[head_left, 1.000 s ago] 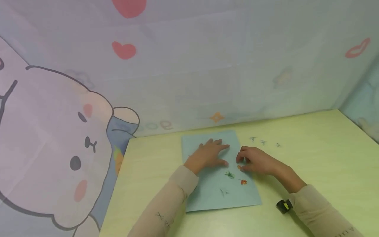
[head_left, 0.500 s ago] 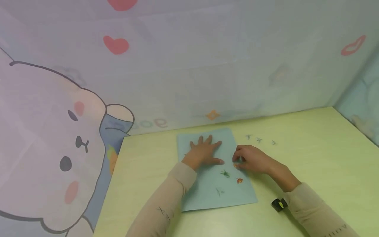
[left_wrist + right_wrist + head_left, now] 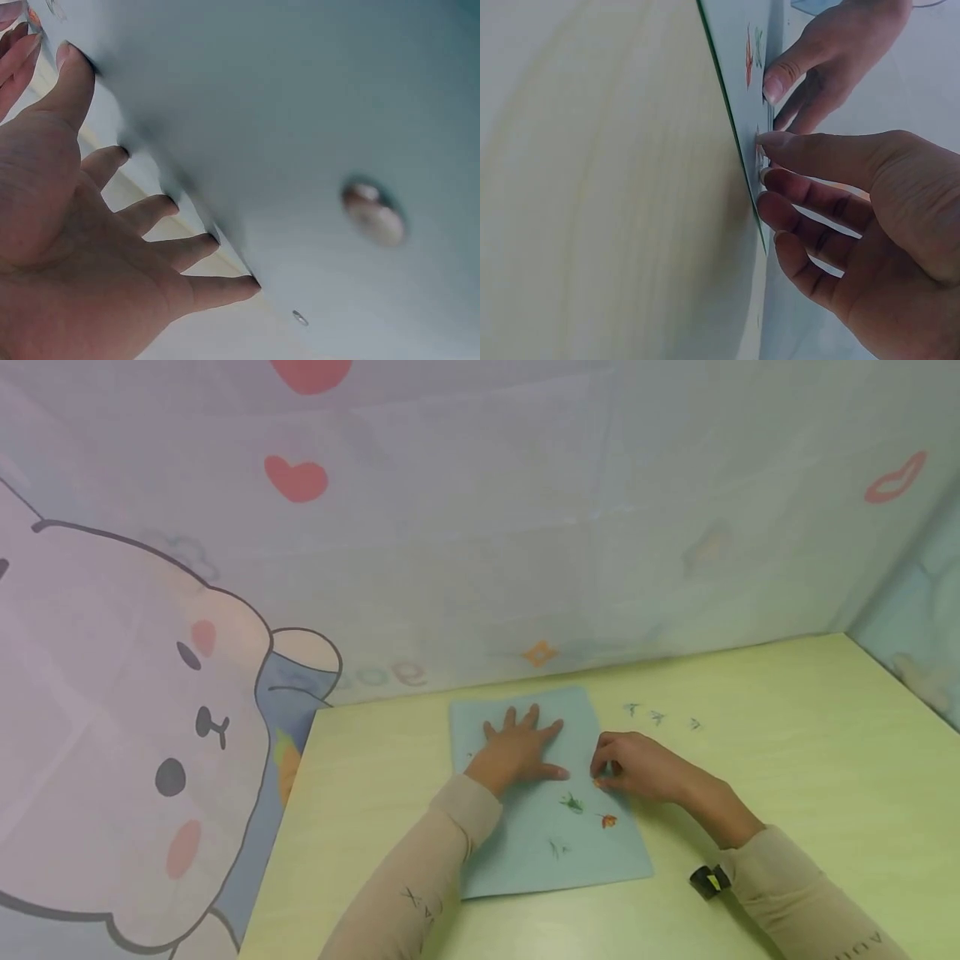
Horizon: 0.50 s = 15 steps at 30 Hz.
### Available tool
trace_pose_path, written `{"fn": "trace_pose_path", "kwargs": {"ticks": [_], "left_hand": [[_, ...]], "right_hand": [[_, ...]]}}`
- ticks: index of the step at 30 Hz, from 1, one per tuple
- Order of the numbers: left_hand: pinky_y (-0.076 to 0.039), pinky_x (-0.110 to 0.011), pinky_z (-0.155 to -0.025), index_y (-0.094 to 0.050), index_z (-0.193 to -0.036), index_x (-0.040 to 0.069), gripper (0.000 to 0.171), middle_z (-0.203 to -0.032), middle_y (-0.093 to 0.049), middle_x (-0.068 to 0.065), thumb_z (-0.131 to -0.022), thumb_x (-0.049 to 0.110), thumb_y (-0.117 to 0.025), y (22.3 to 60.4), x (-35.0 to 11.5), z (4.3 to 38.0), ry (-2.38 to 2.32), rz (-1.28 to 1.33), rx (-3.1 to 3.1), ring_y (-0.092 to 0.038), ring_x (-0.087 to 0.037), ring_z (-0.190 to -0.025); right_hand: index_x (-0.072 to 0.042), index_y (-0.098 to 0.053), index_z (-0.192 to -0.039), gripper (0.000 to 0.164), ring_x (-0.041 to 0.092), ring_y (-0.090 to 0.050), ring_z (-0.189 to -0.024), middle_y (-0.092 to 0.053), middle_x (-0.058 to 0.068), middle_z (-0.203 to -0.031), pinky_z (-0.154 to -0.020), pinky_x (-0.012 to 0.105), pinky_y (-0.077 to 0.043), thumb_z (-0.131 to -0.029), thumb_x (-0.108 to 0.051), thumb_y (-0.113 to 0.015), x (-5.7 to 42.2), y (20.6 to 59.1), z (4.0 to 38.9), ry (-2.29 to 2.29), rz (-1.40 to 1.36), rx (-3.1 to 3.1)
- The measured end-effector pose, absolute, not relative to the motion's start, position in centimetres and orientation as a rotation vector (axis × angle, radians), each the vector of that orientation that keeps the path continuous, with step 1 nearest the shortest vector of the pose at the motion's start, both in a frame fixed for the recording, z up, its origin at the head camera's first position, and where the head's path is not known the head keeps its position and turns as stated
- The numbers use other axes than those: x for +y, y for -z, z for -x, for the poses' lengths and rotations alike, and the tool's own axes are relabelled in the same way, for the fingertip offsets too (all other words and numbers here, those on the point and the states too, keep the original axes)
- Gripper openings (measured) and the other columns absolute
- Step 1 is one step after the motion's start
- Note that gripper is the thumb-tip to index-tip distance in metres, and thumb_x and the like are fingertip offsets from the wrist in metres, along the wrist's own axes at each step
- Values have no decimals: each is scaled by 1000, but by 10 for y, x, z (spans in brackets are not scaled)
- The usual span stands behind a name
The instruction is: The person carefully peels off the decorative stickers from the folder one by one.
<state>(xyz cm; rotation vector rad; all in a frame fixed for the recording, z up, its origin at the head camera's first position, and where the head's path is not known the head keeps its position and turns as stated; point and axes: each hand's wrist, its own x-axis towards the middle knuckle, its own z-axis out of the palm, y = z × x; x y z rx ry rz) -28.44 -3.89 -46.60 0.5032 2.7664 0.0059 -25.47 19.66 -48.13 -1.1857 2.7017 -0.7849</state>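
A light blue sheet of paper [image 3: 517, 864] lies on the table. My left hand [image 3: 517, 750] is spread flat over its upper half, fingertips resting on the sheet. At the sheet's right edge my right hand [image 3: 633, 764] pinches a small orange flower sticker [image 3: 597, 783] between thumb and fingers; most of it is hidden. Below the hands, the paper bears a green leaf sticker [image 3: 572, 803], an orange-red flower sticker [image 3: 608, 821] and a faint green sprig [image 3: 557, 848]. In the left wrist view, a blurred brown-and-white oval spot [image 3: 373, 214] shows on the paper.
Three small pale sprig-like pieces, one a bluish sprig [image 3: 632, 709], lie on the yellow-green table [image 3: 787, 760] right of the paper. A black wrist camera [image 3: 708, 882] sits at my right sleeve. A printed curtain [image 3: 480, 527] hangs behind the table.
My left hand's fingers have spread wider on the paper. The right hand stays at the sheet's right edge, with less of the orange sticker showing. The head view has shifted slightly.
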Motion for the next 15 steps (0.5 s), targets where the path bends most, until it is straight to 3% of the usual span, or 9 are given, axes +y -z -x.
{"fn": "trace_pose_path", "kwargs": {"ticks": [15], "left_hand": [[-20, -74, -120, -29, -169, 38, 91, -178, -14, -7, -92, 72, -65, 467, -41, 281, -36, -511, 2777, -11, -45, -161]], "right_hand": [[-15, -77, -89, 12, 7, -57, -78, -61, -5, -92, -72, 29, -54, -91, -4, -83, 197, 485, 253, 816, 1189, 2683]]}}
